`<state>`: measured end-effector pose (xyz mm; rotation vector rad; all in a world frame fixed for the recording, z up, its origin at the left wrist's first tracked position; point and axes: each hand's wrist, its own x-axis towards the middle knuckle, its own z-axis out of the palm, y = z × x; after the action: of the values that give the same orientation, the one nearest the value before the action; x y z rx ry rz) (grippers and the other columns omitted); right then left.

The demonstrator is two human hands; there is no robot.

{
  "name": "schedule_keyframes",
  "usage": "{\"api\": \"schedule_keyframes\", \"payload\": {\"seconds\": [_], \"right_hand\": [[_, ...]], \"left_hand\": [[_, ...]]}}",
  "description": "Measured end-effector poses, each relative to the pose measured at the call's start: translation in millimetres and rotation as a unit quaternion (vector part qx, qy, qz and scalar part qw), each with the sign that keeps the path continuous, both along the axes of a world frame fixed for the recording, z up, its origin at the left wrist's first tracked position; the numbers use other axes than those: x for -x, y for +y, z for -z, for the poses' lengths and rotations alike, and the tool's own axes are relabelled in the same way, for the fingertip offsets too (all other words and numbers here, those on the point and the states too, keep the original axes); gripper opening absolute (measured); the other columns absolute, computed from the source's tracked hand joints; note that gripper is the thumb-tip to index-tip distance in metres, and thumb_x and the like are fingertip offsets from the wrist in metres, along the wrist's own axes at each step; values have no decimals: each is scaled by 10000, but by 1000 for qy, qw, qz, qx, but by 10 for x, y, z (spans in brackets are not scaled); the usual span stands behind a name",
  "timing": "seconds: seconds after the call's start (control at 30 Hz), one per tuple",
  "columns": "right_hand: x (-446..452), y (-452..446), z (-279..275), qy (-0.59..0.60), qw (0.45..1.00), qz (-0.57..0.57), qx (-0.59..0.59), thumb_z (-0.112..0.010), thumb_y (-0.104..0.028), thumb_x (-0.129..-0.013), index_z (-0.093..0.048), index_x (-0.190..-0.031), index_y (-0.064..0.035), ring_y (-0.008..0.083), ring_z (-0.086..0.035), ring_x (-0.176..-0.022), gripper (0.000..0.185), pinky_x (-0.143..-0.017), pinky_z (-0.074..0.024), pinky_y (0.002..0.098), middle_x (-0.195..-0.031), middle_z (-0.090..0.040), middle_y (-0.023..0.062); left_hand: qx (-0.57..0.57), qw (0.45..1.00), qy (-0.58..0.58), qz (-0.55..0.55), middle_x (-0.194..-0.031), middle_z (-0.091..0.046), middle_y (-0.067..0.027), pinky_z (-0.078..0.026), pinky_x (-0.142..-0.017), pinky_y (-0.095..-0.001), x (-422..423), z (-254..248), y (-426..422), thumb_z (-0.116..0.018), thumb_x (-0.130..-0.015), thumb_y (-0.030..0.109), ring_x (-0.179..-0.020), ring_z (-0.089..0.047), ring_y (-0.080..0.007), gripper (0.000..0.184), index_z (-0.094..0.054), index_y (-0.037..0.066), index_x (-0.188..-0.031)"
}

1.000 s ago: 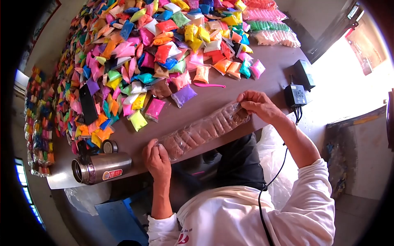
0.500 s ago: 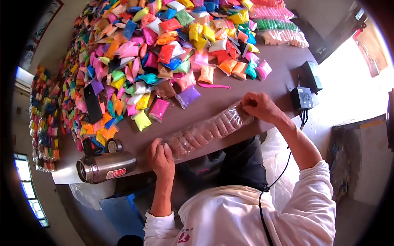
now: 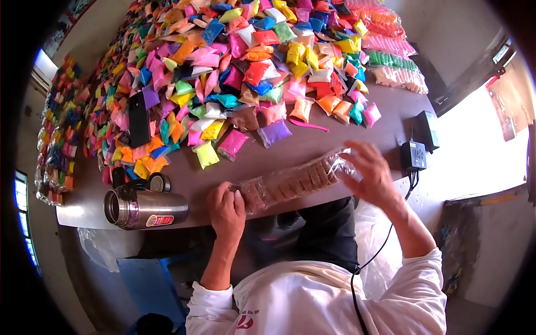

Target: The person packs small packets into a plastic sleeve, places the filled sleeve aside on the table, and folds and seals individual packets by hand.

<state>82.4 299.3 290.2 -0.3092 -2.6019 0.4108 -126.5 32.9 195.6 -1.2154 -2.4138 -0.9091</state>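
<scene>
A long clear plastic bag with a row of brown packets [image 3: 296, 183] lies along the near edge of the table. At its left end, the fingers of my left hand [image 3: 227, 211] are closed on the plastic. My right hand [image 3: 373, 174] is open beside the bag's right end, thumb and fingers spread around the loose plastic; whether it touches it I cannot tell. Beyond the bag lie small coloured packets, among them a purple one [image 3: 274, 134], a magenta one [image 3: 233, 145] and a yellow-green one [image 3: 206, 155].
A big heap of coloured packets [image 3: 223, 61] covers the far side. A steel flask [image 3: 146, 209], its lid [image 3: 159, 182] and a black phone [image 3: 139, 120] are at left. Filled bags [image 3: 399, 78] lie back right. A black box with cables [image 3: 414, 155] sits at the right edge.
My right hand has let go of the bag's right end and opened its fingers. My left hand still grips the other end. The whole view has shifted slightly.
</scene>
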Motion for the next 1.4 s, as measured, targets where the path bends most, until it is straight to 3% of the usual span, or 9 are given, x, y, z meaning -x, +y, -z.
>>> {"api": "schedule_keyframes", "payload": {"seconds": [0.13, 0.27, 0.5, 0.67, 0.87, 1.1, 1.2, 1.27, 1.4], "right_hand": [[256, -486, 156, -11, 996, -88, -17, -801, -222, -719, -646, -1175, -51, 324, -558, -1115, 511, -922, -487, 442, -1212, -567, 131], [369, -601, 499, -34, 996, -73, -41, -803, -255, -713, -650, -1173, -58, 311, -532, -1125, 523, -928, -471, 432, -1187, -556, 106], [325, -625, 641, 15, 996, -58, -64, -756, -245, -753, -662, -1118, -84, 280, -541, -1071, 410, -893, -474, 409, -1136, -567, 76], [347, -680, 349, 55, 992, -84, -77, -679, -210, -779, -642, -1093, -112, 267, -555, -1012, 331, -831, -473, 378, -1123, -572, 71], [436, -684, 489, -42, 981, -112, -150, -603, -171, -775, -650, -1089, -91, 231, -545, -997, 327, -816, -457, 363, -1109, -557, 73], [415, -606, 422, -17, 981, -131, -144, -598, -155, -796, -656, -1054, -74, 249, -545, -997, 277, -824, -460, 372, -1078, -558, 78], [470, -516, 414, -17, 987, -115, -107, -626, -157, -785, -663, -1038, -84, 262, -543, -1011, 266, -821, -464, 377, -1080, -569, 79], [503, -403, 300, 15, 997, -75, 19, -661, -147, -780, -662, -1021, -78, 273, -564, -1016, 251, -818, -482, 402, -1063, -591, 81], [467, 0, 114, 55, 989, -51, 126, -674, -139, -820, -662, -991, -66, 290, -588, -987, 186, -805, -500, 402, -1019, -604, 99]], "left_hand": [[-1, 1000, 6, -10, -1120, -621, -115, -458, -904, -454, 4, 30, -13, -603, -907, 109, -1025, -570, -356, 108, -614, 3, -886], [-1, 1000, 2, -7, -1111, -626, -115, -459, -903, -453, 3, -25, 4, -601, -909, 105, -1016, -574, -354, 103, -616, 6, -886], [-4, 1000, -22, -14, -1128, -639, -133, -458, -919, -462, -13, 20, -13, -607, -887, 86, -1016, -579, -375, 82, -625, 10, -863], [-15, 1000, -13, -3, -1134, -628, -163, -457, -911, -471, -13, 47, -10, -547, -929, 89, -1010, -573, -397, 139, -602, -28, -878], [-21, 999, -23, 11, -1123, -617, -193, -454, -915, -469, -8, 36, -25, -516, -960, 101, -1012, -567, -409, 178, -607, -51, -942], [-88, 990, -112, 14, -1086, -624, -215, -445, -938, -450, -7, 79, -63, -478, -988, 123, -1008, -573, -399, 242, -612, -73, -1034], [-99, 983, -154, -4, -1066, -627, -222, -446, -939, -436, 13, 92, -88, -461, -1000, 129, -1004, -577, -391, 255, -612, -73, -1039], [-56, 984, -170, -22, -1060, -624, -225, -454, -925, -420, 90, 227, -148, -448, -1008, 131, -994, -582, -381, 263, -611, -74, -1033], [-60, 979, -193, -27, -1048, -623, -218, -464, -897, -409, 39, 128, -82, -448, -1007, 124, -970, -587, -371, 256, -608, -75, -1032]]}}
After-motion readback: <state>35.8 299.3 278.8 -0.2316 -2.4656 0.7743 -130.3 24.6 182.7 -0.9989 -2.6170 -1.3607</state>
